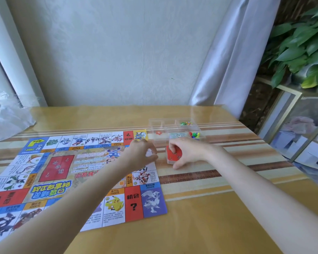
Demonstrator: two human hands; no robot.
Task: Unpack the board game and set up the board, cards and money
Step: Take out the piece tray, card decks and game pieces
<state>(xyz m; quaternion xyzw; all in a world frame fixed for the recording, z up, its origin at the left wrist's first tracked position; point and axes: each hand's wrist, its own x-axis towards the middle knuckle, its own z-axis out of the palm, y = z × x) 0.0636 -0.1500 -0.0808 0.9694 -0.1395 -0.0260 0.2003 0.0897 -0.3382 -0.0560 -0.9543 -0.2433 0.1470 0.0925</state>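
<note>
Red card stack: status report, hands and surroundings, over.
Right hand grips red card stack on table beside board. Left hand open, hovering over paper game board. Clear plastic compartment box just behind stack, coloured pieces inside.

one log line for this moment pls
board flat on table | right hand grips red card stack | left hand open beside

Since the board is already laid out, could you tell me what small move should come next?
Probably carry the red card stack, gripped by the right hand just off the board, onto its red rectangle, which shows the same question marks; the left hand hovers free.
</note>
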